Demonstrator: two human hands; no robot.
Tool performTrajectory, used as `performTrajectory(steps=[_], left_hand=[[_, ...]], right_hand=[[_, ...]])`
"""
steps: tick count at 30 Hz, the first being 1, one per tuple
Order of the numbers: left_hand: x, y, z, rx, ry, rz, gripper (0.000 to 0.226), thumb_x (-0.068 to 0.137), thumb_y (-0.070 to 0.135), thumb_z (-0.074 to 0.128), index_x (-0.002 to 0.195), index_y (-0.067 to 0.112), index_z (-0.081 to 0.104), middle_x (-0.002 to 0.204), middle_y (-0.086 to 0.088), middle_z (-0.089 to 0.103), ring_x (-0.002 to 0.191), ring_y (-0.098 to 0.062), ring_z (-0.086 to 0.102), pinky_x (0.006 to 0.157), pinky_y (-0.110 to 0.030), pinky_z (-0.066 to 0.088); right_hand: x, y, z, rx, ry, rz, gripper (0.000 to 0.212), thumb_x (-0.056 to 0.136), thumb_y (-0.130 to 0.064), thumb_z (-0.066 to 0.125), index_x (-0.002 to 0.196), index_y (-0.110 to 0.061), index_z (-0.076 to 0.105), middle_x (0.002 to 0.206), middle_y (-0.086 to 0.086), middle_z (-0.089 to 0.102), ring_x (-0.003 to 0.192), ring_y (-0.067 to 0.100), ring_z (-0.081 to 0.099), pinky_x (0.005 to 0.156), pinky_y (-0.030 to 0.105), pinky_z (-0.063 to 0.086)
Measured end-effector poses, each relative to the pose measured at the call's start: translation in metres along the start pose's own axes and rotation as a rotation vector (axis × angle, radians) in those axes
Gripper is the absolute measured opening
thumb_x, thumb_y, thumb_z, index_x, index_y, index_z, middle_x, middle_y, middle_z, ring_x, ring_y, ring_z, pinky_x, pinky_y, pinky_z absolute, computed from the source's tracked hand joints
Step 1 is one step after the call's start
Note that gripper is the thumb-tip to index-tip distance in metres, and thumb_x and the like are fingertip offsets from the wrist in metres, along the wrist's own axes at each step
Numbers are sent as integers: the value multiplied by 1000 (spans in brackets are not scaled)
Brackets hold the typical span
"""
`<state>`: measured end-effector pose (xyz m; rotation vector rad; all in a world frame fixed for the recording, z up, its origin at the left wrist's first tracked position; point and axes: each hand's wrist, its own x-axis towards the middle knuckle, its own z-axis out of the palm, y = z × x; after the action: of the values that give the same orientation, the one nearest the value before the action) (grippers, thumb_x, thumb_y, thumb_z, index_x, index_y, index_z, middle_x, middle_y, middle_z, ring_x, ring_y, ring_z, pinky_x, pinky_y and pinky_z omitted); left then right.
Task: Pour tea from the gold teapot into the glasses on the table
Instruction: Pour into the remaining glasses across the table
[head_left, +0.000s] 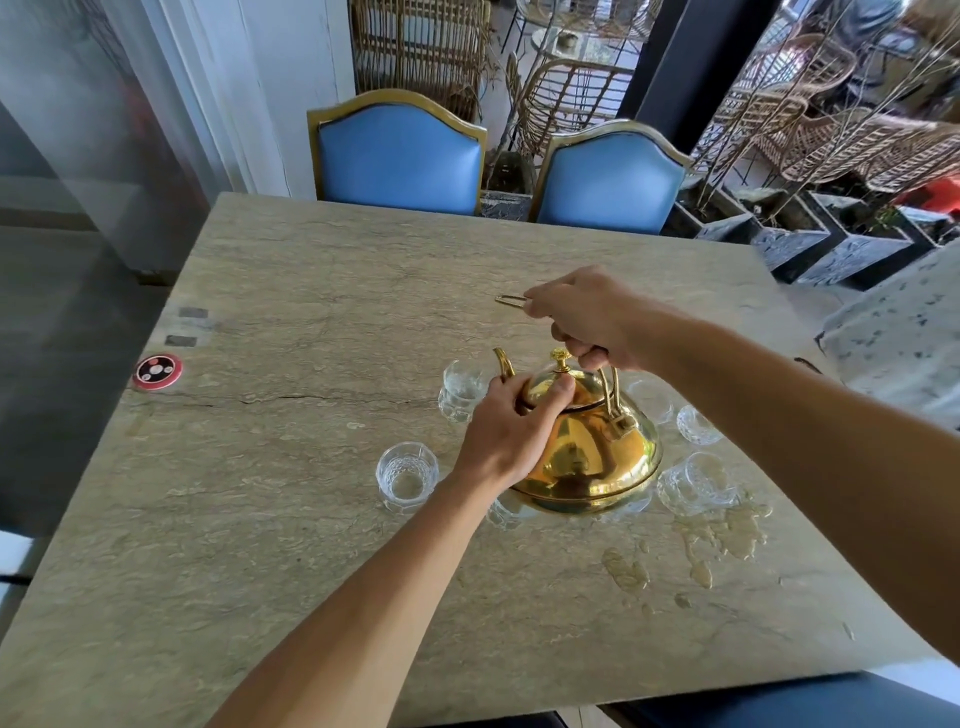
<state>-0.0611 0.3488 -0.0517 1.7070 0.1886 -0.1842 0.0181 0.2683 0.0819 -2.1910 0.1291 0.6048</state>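
The gold teapot hangs just above the stone table, its spout pointing left over a clear glass. My right hand grips the teapot's hoop handle from above. My left hand holds the lid, with the thumb pressed on top beside the knob and the fingers curled round its far side. Another glass stands left of the pot, and two more stand to the right. One glass is partly hidden under the pot.
Spilled liquid spreads in puddles on the table right of the glasses. A round red call button lies near the left edge. Two blue chairs stand at the far side. Stone planters sit beyond the right corner.
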Motion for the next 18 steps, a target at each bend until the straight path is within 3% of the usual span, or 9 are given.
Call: performTrajectory(steps=[2, 4, 10, 13, 18], left_hand=[[1, 5, 4, 31, 8, 32, 46, 77, 85, 51, 93, 43, 62, 122, -6, 66, 108, -18, 68, 91, -33, 54], [2, 8, 11, 69, 24, 71, 60, 72, 90, 47, 98, 39, 65, 123, -5, 62, 110, -21, 67, 96, -39, 56], [6, 20, 36, 84, -4, 78, 82, 69, 90, 44, 108, 24, 72, 121, -3, 59, 111, -21, 65, 97, -39, 54], [8, 23, 52, 48, -50, 64, 70, 77, 85, 48, 106, 26, 72, 120, -3, 61, 110, -19, 64, 93, -36, 50], [10, 26, 75, -17, -84, 10, 66, 75, 87, 49, 110, 36, 74, 124, -1, 67, 113, -19, 68, 104, -44, 56]], right_hand=[[-3, 6, -8, 46, 18, -28, 29, 98, -17, 57, 125, -14, 65, 54, 1, 40, 39, 10, 29, 37, 19, 24], [-5, 13, -16, 86, 38, -36, 31, 98, -17, 58, 128, -19, 64, 52, 0, 40, 38, 10, 29, 37, 18, 24], [-9, 25, -41, 105, 86, -18, 30, 97, -16, 59, 126, -19, 65, 50, -1, 40, 37, 10, 28, 36, 17, 23], [-9, 28, -54, 66, 95, 10, 26, 97, -16, 59, 121, -15, 66, 53, 1, 40, 37, 10, 28, 36, 17, 24], [-8, 36, -69, -4, 96, 44, 33, 96, -16, 58, 126, -2, 61, 56, 3, 39, 42, 12, 28, 38, 18, 24]])
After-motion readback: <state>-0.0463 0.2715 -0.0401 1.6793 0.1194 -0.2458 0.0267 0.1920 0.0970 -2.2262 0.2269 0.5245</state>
